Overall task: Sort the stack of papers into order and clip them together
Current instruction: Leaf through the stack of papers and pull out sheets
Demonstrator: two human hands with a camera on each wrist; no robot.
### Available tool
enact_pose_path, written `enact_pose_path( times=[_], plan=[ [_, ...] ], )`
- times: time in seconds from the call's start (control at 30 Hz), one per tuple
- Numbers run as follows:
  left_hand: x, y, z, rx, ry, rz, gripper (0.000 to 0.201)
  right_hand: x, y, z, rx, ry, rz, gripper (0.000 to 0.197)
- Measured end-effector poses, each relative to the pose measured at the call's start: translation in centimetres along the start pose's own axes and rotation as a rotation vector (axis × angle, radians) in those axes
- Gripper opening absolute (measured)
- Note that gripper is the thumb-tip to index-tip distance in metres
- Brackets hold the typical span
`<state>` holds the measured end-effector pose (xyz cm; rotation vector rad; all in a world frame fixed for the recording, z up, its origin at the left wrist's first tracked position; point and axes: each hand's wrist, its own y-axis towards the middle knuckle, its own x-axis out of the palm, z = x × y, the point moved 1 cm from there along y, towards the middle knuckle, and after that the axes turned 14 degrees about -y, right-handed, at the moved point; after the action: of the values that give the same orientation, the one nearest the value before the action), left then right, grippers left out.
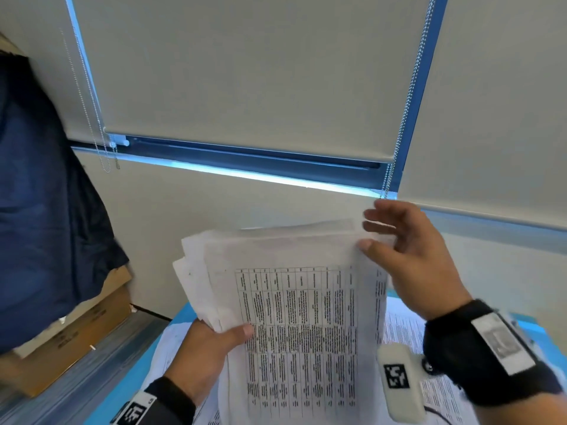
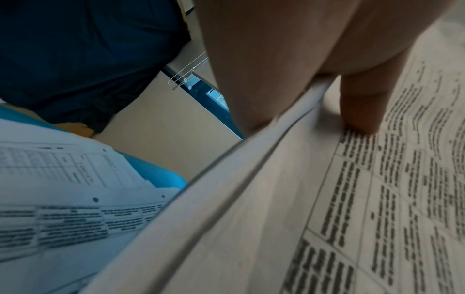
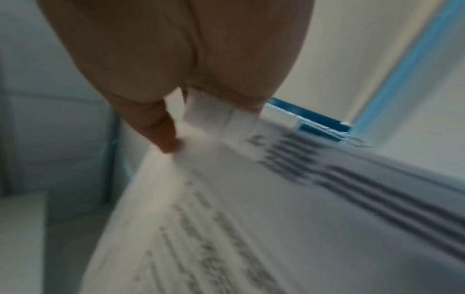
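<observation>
A stack of printed sheets (image 1: 300, 317), the front one a dense table, is held up in the air, its edges fanned unevenly at the left. My left hand (image 1: 227, 332) grips its lower left edge, thumb (image 2: 359, 107) on the printed face and fingers hidden behind. My right hand (image 1: 376, 236) pinches the top right corner, with the thumb (image 3: 161, 131) on the front and straight, spread fingers behind. In the right wrist view the stack of sheets (image 3: 226, 218) is blurred. No clip shows in any view.
More printed sheets (image 1: 405, 329) lie on the blue table (image 1: 129, 381) under the stack. A dark blue garment (image 1: 46, 210) hangs over cardboard boxes (image 1: 76, 338) at the left. Behind are roller blinds (image 1: 245, 72) with a bead chain (image 1: 405, 111).
</observation>
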<state>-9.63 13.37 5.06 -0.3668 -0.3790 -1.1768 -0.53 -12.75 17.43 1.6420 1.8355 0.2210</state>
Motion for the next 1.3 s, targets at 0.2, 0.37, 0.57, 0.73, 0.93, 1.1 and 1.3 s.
enact_pose_path(
  times=[0.2, 0.37, 0.57, 0.73, 0.93, 1.1, 1.3],
  plan=[
    [0.1, -0.2, 0.1, -0.016, -0.04, -0.052, 0.049, 3.2, -4.6, 5.3, 0.337, 0.134, -0.209, 0.038],
    [1.6, 0.1, 1.0, 0.025, -0.073, 0.0, 0.035, 3.9, -4.3, 4.8, 0.32, 0.035, -0.133, 0.028],
    [1.8, -0.4, -0.7, 0.079, -0.02, 0.034, 0.03, 5.2, -6.8, 6.7, 0.378, 0.094, -0.107, 0.024],
    [-0.1, -0.2, -2.3, 0.007, 0.018, 0.06, 0.037, 5.5, -7.1, 8.8, 0.386, 0.095, -0.054, 0.034],
    [-0.3, 0.0, -0.4, 0.013, 0.003, -0.007, 0.029, 5.1, -4.8, 8.5, 0.315, 0.206, -0.145, 0.063],
    [0.8, -0.1, 1.0, 0.155, 0.012, -0.011, 0.032, 5.2, -3.4, 5.7, 0.222, 0.174, -0.063, 0.022],
    [1.3, -0.7, 0.9, 0.252, 0.055, 0.054, 0.023, 6.4, -5.0, 3.9, 0.16, 0.279, 0.051, 0.022]
  ],
)
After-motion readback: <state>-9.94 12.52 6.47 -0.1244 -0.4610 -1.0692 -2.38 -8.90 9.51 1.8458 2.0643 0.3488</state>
